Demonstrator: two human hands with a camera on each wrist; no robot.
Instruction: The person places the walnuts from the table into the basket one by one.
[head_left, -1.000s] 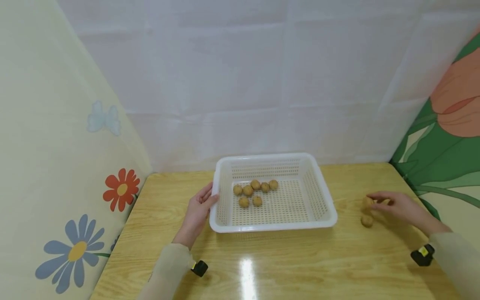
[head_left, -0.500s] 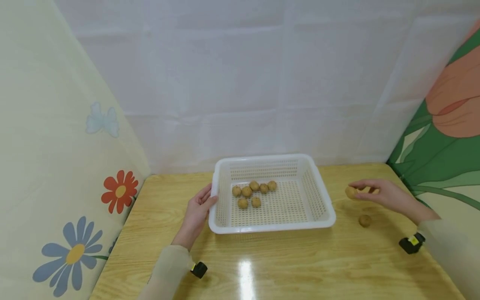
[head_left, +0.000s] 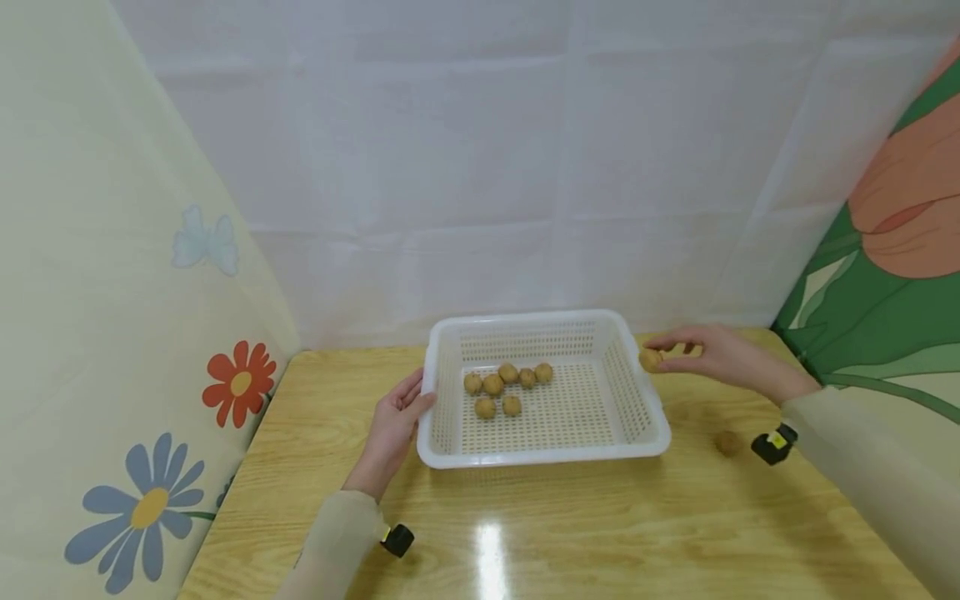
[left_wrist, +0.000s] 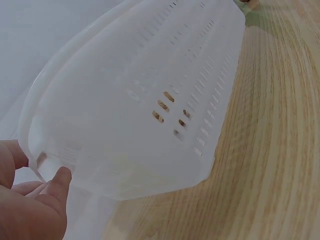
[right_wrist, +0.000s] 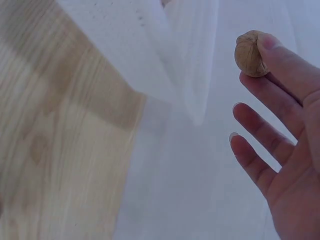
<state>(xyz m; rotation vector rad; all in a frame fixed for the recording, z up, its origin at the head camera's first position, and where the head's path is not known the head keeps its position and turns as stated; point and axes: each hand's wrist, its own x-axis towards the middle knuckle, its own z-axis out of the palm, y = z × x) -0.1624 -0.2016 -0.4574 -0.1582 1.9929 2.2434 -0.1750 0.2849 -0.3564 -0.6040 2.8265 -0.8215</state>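
Observation:
A white plastic basket (head_left: 543,457) with slotted walls stands on the table, several walnuts (head_left: 492,384) lying in its left half. My left hand (head_left: 395,421) grips the basket's left rim; in the left wrist view the thumb and fingers (left_wrist: 61,187) pinch that edge. Between the thumb and fingers of my right hand (head_left: 720,360) is a walnut (right_wrist: 250,54), held in the air at the basket's right rim. The right wrist view shows the other fingers spread apart. One more walnut (head_left: 727,442) lies on the table to the right of the basket, beneath the right forearm.
The wooden table (head_left: 600,533) runs back to a white cloth backdrop (head_left: 465,167). Flower-printed panels (head_left: 915,317) flank it on both sides. Each wrist carries a small black camera (head_left: 398,540).
My right hand has lifted one walnut off the table at the right and carried it left to the basket's right rim. The left hand keeps its grip on the basket.

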